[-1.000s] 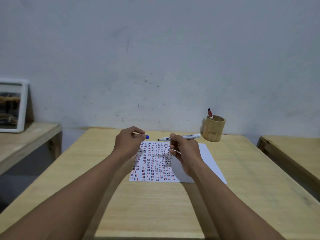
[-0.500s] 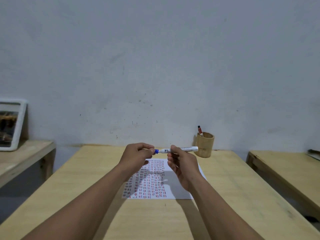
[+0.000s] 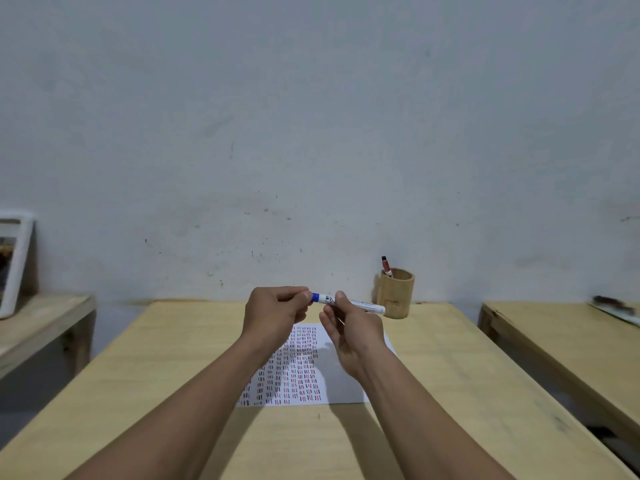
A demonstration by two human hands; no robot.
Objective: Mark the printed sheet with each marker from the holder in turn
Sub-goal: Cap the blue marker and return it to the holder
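Observation:
A white marker (image 3: 360,303) with a blue cap (image 3: 316,297) is held level above the table, its cap end pointing left. My right hand (image 3: 349,327) grips the barrel near the cap. My left hand (image 3: 277,311) pinches the blue cap, which sits on the marker's tip. Below the hands lies the printed sheet (image 3: 301,368), covered in rows of small red and dark marks. At the back of the table, a bamboo holder (image 3: 396,294) keeps one red-capped marker (image 3: 386,266) standing upright.
The wooden table (image 3: 450,393) runs back to a grey wall. A second wooden table (image 3: 561,341) stands to the right with a gap between. On the left is a lower bench (image 3: 41,327) with a white-framed picture (image 3: 14,265) leaning on the wall.
My left hand brought the blue cap to the marker's tip and it now sits on the marker. The camera tilted up, so the table appears lower in view.

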